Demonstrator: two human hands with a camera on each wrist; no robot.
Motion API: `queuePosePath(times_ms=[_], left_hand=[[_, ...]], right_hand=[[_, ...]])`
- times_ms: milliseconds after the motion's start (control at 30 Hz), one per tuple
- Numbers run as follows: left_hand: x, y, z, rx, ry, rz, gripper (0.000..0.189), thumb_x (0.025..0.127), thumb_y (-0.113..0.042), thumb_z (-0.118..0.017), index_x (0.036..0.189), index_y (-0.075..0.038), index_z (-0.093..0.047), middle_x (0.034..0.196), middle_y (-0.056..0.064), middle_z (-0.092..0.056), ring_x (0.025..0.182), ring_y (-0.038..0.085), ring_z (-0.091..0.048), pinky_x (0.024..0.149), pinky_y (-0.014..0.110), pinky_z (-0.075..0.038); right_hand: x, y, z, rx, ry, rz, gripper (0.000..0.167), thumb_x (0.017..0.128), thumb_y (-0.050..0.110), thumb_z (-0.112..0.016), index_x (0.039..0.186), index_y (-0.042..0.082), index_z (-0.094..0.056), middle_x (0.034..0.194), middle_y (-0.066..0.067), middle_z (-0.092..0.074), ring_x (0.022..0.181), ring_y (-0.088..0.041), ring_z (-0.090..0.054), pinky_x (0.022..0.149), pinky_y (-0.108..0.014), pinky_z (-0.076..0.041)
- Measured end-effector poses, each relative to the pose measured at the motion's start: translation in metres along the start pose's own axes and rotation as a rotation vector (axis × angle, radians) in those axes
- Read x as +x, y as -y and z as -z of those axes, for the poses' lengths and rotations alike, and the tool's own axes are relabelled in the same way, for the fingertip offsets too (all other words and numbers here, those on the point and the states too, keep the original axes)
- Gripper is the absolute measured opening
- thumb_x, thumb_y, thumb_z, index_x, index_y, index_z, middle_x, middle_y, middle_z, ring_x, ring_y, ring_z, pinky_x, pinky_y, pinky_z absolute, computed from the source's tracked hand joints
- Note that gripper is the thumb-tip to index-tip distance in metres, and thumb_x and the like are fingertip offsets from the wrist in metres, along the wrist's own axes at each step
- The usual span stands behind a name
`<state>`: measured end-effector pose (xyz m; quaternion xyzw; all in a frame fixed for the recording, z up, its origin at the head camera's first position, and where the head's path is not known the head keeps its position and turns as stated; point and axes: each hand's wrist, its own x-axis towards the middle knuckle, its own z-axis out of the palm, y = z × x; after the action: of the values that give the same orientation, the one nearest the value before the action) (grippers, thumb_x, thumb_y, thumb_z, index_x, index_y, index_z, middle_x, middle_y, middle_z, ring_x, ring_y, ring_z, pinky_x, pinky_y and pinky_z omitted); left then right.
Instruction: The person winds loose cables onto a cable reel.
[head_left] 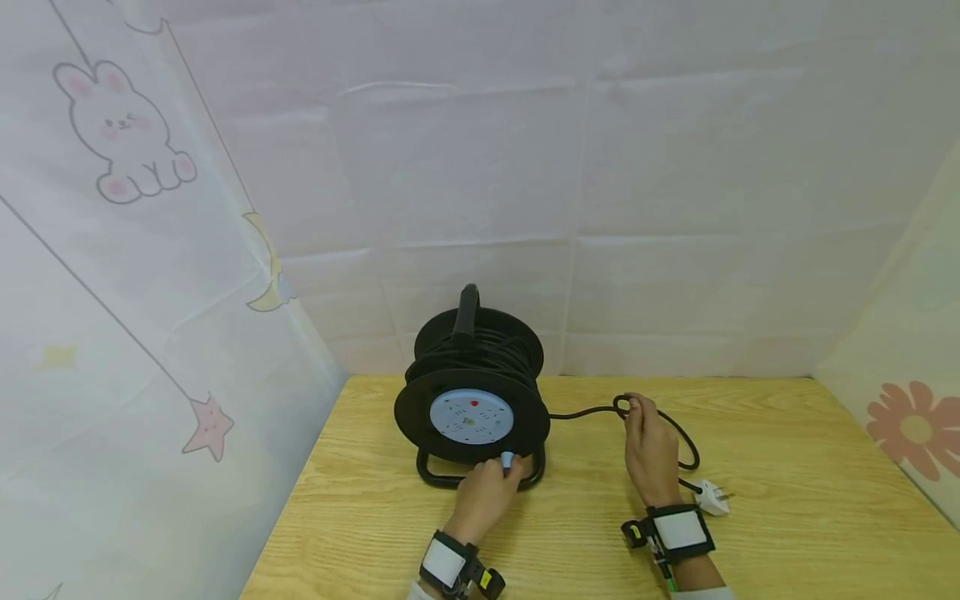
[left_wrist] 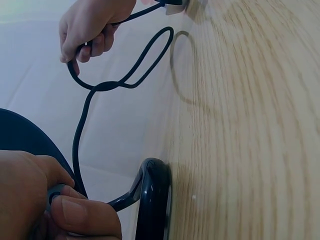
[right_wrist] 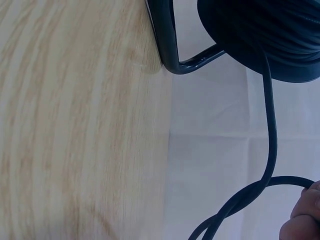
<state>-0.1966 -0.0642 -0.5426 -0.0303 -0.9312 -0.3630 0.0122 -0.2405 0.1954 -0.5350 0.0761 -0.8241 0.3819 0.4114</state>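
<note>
A black cable reel [head_left: 472,417] with a pale blue socket panel [head_left: 471,416] stands on the table, black cable wound on its drum. At the panel side's lower right, my left hand [head_left: 486,498] grips the small light-blue crank knob [head_left: 507,458]. To the right of the reel, my right hand [head_left: 652,454] holds the loose cable [head_left: 585,412] between curled fingers. In the left wrist view, this cable crosses itself in a twisted loop [left_wrist: 150,55] below the right hand [left_wrist: 95,27]. The white plug [head_left: 712,497] at the cable's end is beside the right wrist.
The reel's tubular black stand [head_left: 442,481] rests on the wood-grain table [head_left: 360,533]. A pale sheet [head_left: 465,167] hangs behind the table, with a printed sheet [head_left: 112,333] at the left and another with a flower [head_left: 917,429] at the right.
</note>
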Motion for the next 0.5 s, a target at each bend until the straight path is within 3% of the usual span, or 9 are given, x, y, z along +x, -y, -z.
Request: queuePosePath(times_ms=[133,367,500], left_hand=[[-0.0006,0.0022,0.0005,0.001,-0.008,0.005,0.053,0.110,-0.040,-0.049,0.061,-0.021,-0.041,0.055,-0.007,-0.038,0.048,0.011,-0.038,0.047,0.031,-0.029],[-0.0008,0.0072,0.0011,-0.014,-0.001,-0.004,0.055,0.110,-0.039,-0.048,0.059,-0.022,-0.038,0.053,-0.009,-0.034,0.046,0.010,-0.033,0.046,0.030,-0.026],[-0.0015,0.0086,0.0020,-0.016,0.000,0.000,0.055,0.110,-0.040,-0.048,0.059,-0.023,-0.039,0.053,-0.009,-0.035,0.046,0.010,-0.034,0.046,0.030,-0.027]], right_hand=[[-0.0003,0.0009,0.0000,0.000,0.004,-0.012,0.024,0.111,0.003,-0.051,0.123,-0.011,-0.066,0.075,-0.021,-0.069,0.057,-0.025,-0.064,0.052,-0.029,-0.045],[0.0005,-0.0002,0.0011,0.008,0.009,-0.030,0.026,0.113,0.006,-0.049,0.124,-0.010,-0.066,0.068,-0.015,-0.063,0.051,-0.004,-0.049,0.050,-0.022,-0.038],[0.0006,-0.0005,0.0025,0.017,0.011,-0.037,0.028,0.114,0.008,-0.047,0.124,-0.010,-0.066,0.066,-0.013,-0.060,0.051,0.000,-0.043,0.050,-0.019,-0.035]])
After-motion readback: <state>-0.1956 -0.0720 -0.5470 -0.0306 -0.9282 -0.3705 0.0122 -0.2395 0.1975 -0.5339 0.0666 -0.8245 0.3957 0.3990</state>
